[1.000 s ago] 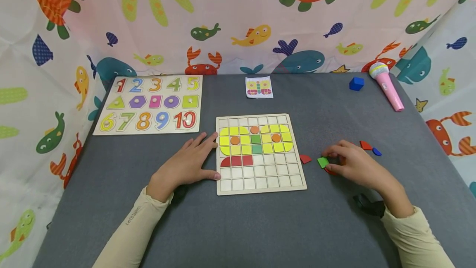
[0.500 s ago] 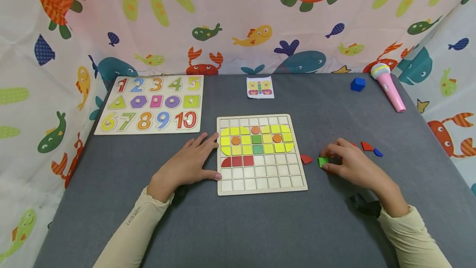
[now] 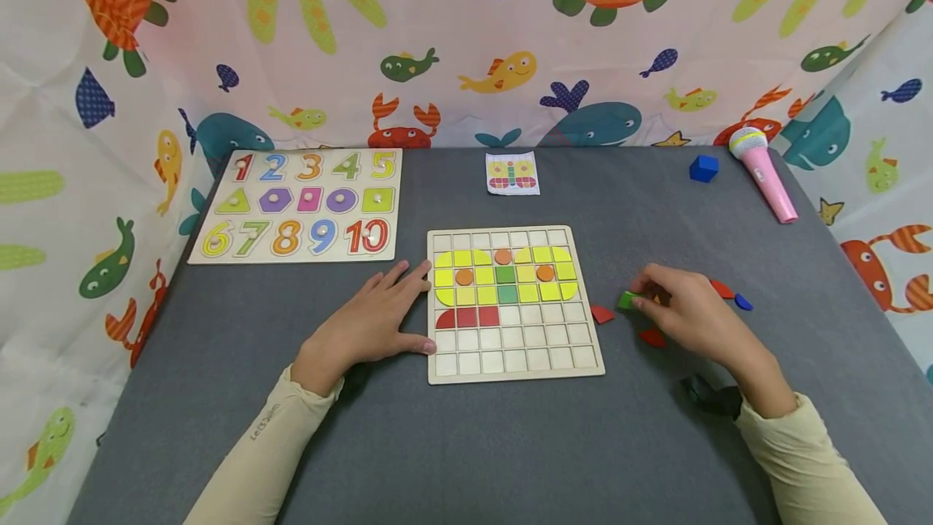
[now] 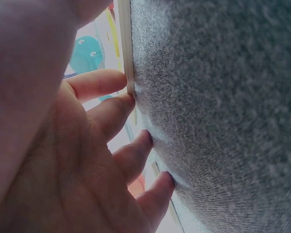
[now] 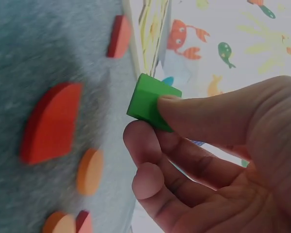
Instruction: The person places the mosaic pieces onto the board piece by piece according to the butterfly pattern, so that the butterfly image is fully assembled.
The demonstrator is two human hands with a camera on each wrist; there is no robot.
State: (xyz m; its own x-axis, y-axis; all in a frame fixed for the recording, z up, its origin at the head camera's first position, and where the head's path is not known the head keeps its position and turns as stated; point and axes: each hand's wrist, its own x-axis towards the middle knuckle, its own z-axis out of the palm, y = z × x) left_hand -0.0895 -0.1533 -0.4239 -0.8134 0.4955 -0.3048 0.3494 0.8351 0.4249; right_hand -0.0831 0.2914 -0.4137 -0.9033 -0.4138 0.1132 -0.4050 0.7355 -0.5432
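A wooden grid board [image 3: 517, 363] lies mid-table, its upper rows filled with yellow, orange and green tiles and part of one row with red tiles [image 3: 466, 317]. With fingers spread, my left hand [image 3: 360, 335] rests on the table and touches the board's left edge, as the left wrist view also shows. My right hand [image 3: 685, 306] pinches a green square tile [image 5: 150, 99] between thumb and fingers, lifted off the table to the right of the board. Below it lies a red quarter-round tile [image 5: 53, 124]. Another red tile [image 3: 601, 314] lies by the board's right edge.
A number puzzle board [image 3: 291, 209] lies at the back left, and a small picture card [image 3: 513, 174] behind the grid. At the back right are a blue cube [image 3: 704, 168] and a pink toy microphone [image 3: 764, 177]. A blue tile [image 3: 743, 302] lies beyond my right hand.
My right hand has picked up the green tile and moved it slightly up and toward the board, uncovering a red tile beneath. My left hand stays at the board's edge.
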